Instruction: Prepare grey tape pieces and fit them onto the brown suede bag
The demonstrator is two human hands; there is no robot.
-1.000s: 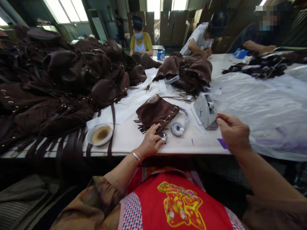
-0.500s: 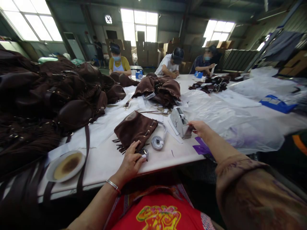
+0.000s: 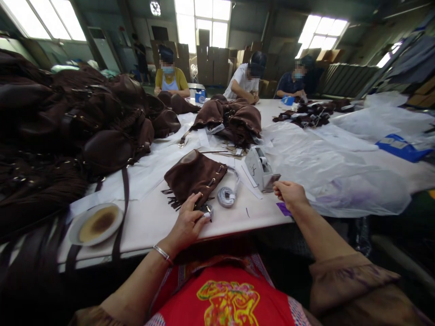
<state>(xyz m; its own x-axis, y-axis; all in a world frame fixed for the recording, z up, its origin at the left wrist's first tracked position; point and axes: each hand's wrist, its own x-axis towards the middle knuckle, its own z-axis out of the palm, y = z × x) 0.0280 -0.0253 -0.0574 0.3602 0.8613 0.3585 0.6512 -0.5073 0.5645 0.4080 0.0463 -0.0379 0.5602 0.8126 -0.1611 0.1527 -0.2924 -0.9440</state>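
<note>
A brown fringed bag (image 3: 192,174) lies on the white table. My left hand (image 3: 188,219) rests on the bag's near edge, fingers slightly apart, over a small metal and white item (image 3: 208,213) partly hidden by the fingertips. A grey tape dispenser (image 3: 258,170) stands right of the bag. At its front end my right hand (image 3: 288,192) has its fingers pinched together; what they hold, if anything, is too small to tell. Between bag and dispenser lies a coiled grey strap (image 3: 226,197).
Brown bags are heaped at the left (image 3: 108,151) and further back (image 3: 238,117). A white dish (image 3: 117,226) sits near the left front edge. Clear plastic sheets (image 3: 306,158) spread over the right. Across the table sit three people.
My right hand has drawn back slightly from the dispenser, its fingers now closed together. The left hand stays at the bag. The whole view has shifted a little.
</note>
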